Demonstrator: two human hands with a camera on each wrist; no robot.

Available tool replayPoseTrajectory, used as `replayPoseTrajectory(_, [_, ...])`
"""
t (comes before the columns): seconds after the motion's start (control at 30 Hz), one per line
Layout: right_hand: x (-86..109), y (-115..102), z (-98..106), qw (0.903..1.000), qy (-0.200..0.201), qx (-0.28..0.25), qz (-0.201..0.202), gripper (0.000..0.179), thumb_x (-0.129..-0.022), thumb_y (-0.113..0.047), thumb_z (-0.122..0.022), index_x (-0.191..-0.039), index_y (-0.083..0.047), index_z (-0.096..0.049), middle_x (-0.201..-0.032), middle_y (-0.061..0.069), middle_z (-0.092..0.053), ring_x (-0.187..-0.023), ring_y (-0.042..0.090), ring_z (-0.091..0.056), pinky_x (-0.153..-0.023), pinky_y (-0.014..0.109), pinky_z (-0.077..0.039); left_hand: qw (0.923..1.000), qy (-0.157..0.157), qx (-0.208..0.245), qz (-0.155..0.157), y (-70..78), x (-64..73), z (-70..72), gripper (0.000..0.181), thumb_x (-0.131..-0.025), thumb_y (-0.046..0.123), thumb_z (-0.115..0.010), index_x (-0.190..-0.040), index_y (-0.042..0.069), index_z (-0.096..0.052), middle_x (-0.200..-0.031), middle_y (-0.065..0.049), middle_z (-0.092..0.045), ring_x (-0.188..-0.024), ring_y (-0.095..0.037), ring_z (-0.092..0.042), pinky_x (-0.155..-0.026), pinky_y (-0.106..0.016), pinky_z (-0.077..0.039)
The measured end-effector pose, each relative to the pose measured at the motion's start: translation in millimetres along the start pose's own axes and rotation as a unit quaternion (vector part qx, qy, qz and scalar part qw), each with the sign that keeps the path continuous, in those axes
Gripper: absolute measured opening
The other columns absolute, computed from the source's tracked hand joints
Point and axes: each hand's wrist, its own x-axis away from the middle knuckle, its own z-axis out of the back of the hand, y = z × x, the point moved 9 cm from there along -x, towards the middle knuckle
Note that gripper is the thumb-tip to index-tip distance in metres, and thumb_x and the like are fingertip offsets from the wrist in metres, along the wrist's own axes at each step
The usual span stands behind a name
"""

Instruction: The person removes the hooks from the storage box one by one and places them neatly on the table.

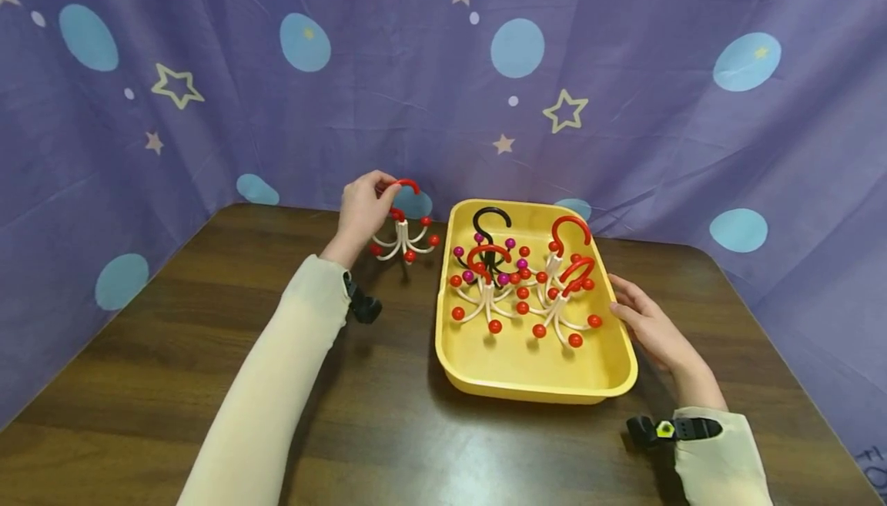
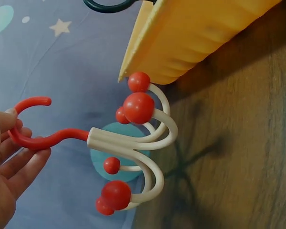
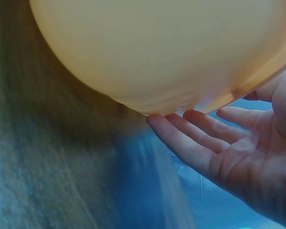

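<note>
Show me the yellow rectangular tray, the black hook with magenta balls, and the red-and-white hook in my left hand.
Yellow tray (image 1: pixel 516 363): head view, bare floor.
Black hook (image 1: pixel 492 209): head view, upper curve.
Red-and-white hook (image 2: pixel 112 139): left wrist view, white stem.

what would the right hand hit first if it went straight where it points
The yellow tray; the right hand has its fingertips at the tray's side, though whether all of them touch is unclear.

cut-off dark lettering (image 1: pixel 875 467), purple curtain (image 1: pixel 430 98), unreadable
</note>
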Motion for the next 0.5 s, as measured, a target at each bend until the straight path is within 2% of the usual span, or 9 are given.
replayPoseTrajectory(0.1, [0.0, 0, 1, 1.0, 0.001, 0.001, 0.002, 0.056, -0.098, -0.015, -0.035, -0.144, -0.001, -0.007, -0.138, 0.034, -0.025, -0.109, 0.027, -0.05, -0.081, 0.031, -0.05, 0.9999, 0.004, -0.001, 0.011, -4.0, -0.9, -4.3, 0.021, -0.086, 0.023, -0.061, -0.094, 0.005, -0.067, -0.087, -0.011, -0.067, -0.077, -0.023, -0.06, -0.073, -0.033, -0.046])
replayPoseTrajectory(0.33, [-0.4, 0, -1, 0.9999, -0.004, -0.012, 0.005, 0.056, -0.098, -0.014, -0.035, -0.144, 0.0, -0.007, -0.136, 0.034, -0.026, -0.098, 0.009, -0.054, -0.079, 0.03, -0.05, 0.9995, 0.009, -0.007, 0.03, -12.1, 0.6, -10.9, 0.019, -0.086, 0.023, -0.061, -0.092, 0.006, -0.067, -0.087, -0.011, -0.067, -0.079, -0.023, -0.061, -0.073, -0.034, -0.047])
replayPoseTrajectory(0.5, [-0.5, -1, 0, 0.9999, -0.003, -0.012, 0.008, 0.056, -0.098, -0.014, -0.036, -0.144, 0.0, -0.008, -0.136, 0.034, -0.026, -0.098, 0.008, -0.054, -0.079, 0.03, -0.05, 0.9994, 0.015, -0.004, 0.03, -12.1, 1.4, -11.5, 0.02, -0.086, 0.024, -0.062, -0.091, 0.005, -0.067, -0.086, -0.011, -0.068, -0.079, -0.024, -0.062, -0.073, -0.034, -0.048])
